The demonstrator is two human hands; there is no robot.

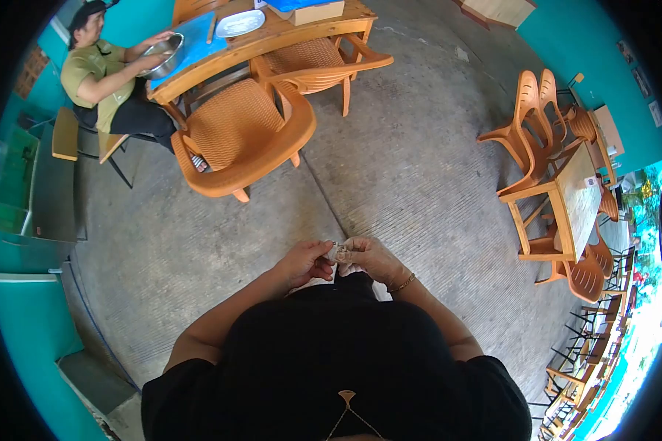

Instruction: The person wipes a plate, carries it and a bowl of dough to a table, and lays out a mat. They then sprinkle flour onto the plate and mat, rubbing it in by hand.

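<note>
In front of my waist, my left hand and my right hand meet with their fingertips close together. Between them is a small pale, whitish lump, too small to name for sure. Fingers of both hands are pinched around it, with my thumbs near its top. Pale smears show on the fingers of my right hand, and a bracelet circles that wrist. My black shirt lies just below the hands, and the concrete floor is beyond them.
A person sits at the upper left, hands in a metal bowl on a wooden table. A white plate rests there too. Orange chairs stand before it; more chairs and a table are at right.
</note>
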